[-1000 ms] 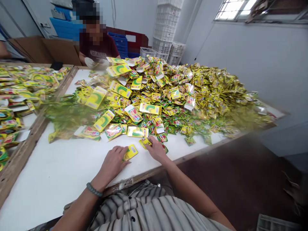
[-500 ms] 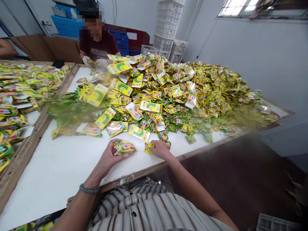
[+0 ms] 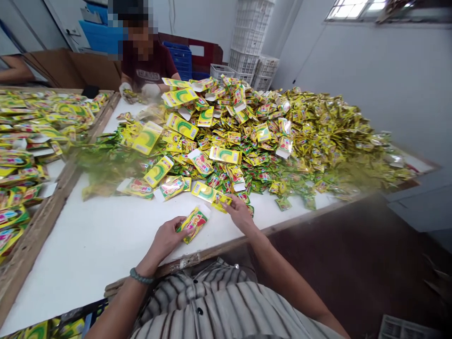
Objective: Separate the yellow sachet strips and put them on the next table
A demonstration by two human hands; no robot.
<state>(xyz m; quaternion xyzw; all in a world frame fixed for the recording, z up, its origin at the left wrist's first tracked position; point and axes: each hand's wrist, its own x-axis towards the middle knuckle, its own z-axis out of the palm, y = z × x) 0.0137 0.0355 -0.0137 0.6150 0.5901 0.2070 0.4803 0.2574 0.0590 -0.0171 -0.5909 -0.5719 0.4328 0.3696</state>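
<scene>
My left hand (image 3: 170, 237) grips a small yellow and green printed box (image 3: 195, 225) just above the white tabletop (image 3: 106, 249). The box is tilted, its white end flap pointing up and to the right. Between the thumb and fingers of my right hand (image 3: 240, 213) is a yellow sachet (image 3: 222, 201), a little right of the box and apart from it. Behind the sachet lies a flat yellow box (image 3: 205, 190). A big heap of sachets (image 3: 318, 136) rises beyond my hands, with several cartons scattered on its near left side.
Opposite me, a person (image 3: 150, 68) in a dark red shirt and white gloves handles something small. A wooden ledge (image 3: 45, 221) divides off a left-hand table section piled with boxes. White crates (image 3: 252, 28) stand stacked by the wall. Another person's arm (image 3: 16, 68) shows far left.
My left hand has turned the box, so its flap end now points up and right. The sachet in my right hand has moved slightly up and away from me.
</scene>
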